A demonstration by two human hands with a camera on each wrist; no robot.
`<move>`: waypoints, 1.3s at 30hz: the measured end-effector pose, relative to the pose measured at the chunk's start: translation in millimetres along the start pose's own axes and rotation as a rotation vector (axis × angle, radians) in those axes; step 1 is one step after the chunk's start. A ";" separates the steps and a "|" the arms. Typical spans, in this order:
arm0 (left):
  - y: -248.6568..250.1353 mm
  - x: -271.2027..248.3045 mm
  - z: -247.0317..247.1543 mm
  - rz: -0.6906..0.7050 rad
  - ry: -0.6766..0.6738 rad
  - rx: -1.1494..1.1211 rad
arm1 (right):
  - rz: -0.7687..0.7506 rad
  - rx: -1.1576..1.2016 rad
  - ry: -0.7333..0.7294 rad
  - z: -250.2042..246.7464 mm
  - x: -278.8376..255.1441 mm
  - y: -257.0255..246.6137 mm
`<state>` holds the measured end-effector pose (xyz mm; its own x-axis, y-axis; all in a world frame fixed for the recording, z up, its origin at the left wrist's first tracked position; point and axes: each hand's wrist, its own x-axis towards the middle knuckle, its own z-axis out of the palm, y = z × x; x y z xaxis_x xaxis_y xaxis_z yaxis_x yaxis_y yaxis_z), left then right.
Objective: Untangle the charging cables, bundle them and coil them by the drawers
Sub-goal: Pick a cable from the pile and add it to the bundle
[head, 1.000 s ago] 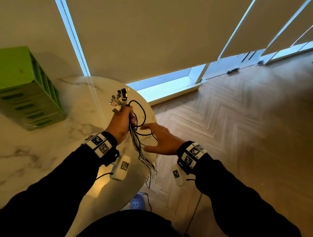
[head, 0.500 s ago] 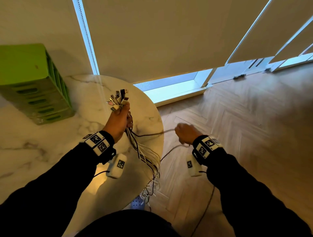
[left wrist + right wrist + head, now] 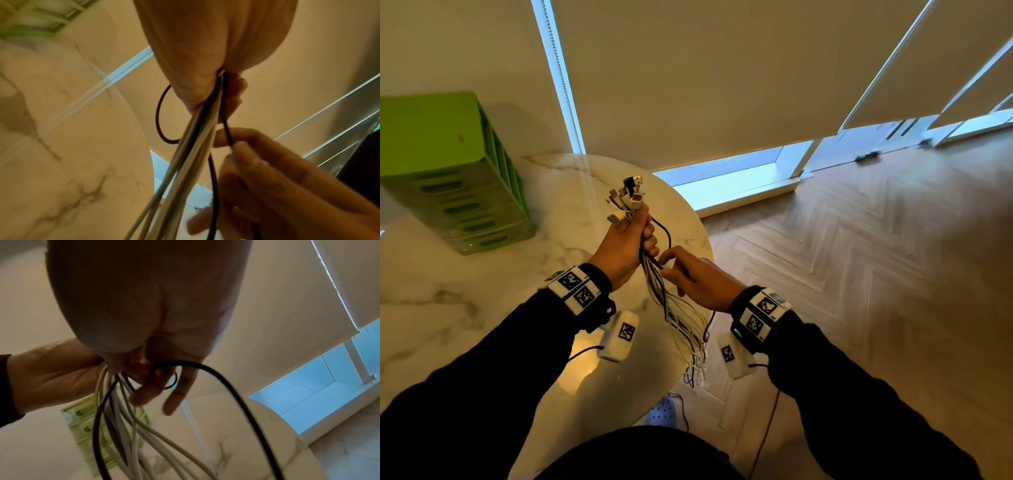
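Left hand [image 3: 625, 248] fists cable bundle [image 3: 674, 308]; right hand [image 3: 700, 282] pinches black cable [image 3: 227, 129]; fingertips blurred.

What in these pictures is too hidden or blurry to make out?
- How many cables: head view, they overlap and the left hand covers them.
- Plug types: head view, too small.
- Cable ends: head view, a tangle below the table edge.
- What the right hand pinches: head view, fingers cover it; the left wrist view suggests a black cable.
- Drawers' contents: fronts shut; wrist views blurred.
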<state>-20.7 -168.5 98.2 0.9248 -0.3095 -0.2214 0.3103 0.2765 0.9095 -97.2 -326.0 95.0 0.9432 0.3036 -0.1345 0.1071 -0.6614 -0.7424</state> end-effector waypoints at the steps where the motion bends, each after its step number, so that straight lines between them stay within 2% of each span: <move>1: 0.2 1.5 -2.9 0.006 0.019 0.011 | -0.027 -0.013 0.034 -2.5 -0.1 -0.8; 5: -3.0 4.5 -13.8 0.043 0.133 0.080 | -0.015 0.017 0.263 -21.9 2.8 -2.5; 7: -5.0 5.9 -16.8 0.033 0.156 0.029 | 0.074 0.035 0.385 -35.4 3.6 7.5; 8: -4.8 6.0 -18.2 0.017 0.153 -0.012 | 0.154 -0.008 0.390 -41.2 3.1 19.1; 9: -4.0 5.9 -19.5 0.002 0.140 -0.052 | 0.280 -0.075 0.336 -45.9 2.3 31.9; 12: 1.5 1.8 -20.8 -0.035 0.061 -0.130 | 0.843 -0.276 -0.031 -46.2 -7.1 64.8; 13: 4.0 -0.2 -20.6 -0.041 0.034 -0.143 | 0.945 -0.327 -0.121 -41.7 -9.6 68.6; 14: 5.9 -1.7 -19.5 -0.046 0.008 -0.152 | 0.917 -0.331 -0.144 -36.2 -10.1 68.1; 16: 8.8 -3.9 -17.0 -0.052 -0.036 -0.168 | 0.622 -0.198 -0.093 -24.9 -5.6 50.0; 18: 9.7 -5.7 -15.9 -0.055 -0.061 -0.177 | 0.348 0.044 -0.129 -11.6 2.7 25.6; 20: 10.7 -6.7 -16.6 -0.040 -0.061 -0.172 | 0.251 0.165 -0.199 -1.4 14.4 3.9; 22: 11.1 -6.7 -19.3 -0.019 -0.035 -0.160 | 0.163 0.087 -0.224 0.5 22.5 -10.5; 25: 9.6 -6.0 -27.8 0.010 0.029 -0.158 | 0.046 -0.092 -0.149 -3.0 28.3 -20.6; 27: 8.0 -6.1 -32.5 0.031 0.054 -0.127 | -0.026 -0.113 -0.086 -2.9 29.8 -19.8; 34: 3.6 -5.0 -44.3 0.043 0.174 0.011 | -0.048 -0.065 0.052 -5.1 29.7 -17.5; 37: 1.1 -2.0 -46.3 0.023 0.199 0.036 | 0.001 -0.250 0.161 -8.6 33.7 -11.0; 39: 1.5 -1.5 -48.3 -0.015 0.201 -0.039 | 0.122 -0.344 0.212 -16.0 35.0 1.8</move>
<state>-11.0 -123.6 82.9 0.9441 -0.1275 -0.3041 0.3291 0.3099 0.8920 -58.9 -327.6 99.5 0.9954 0.0855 -0.0432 0.0559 -0.8850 -0.4622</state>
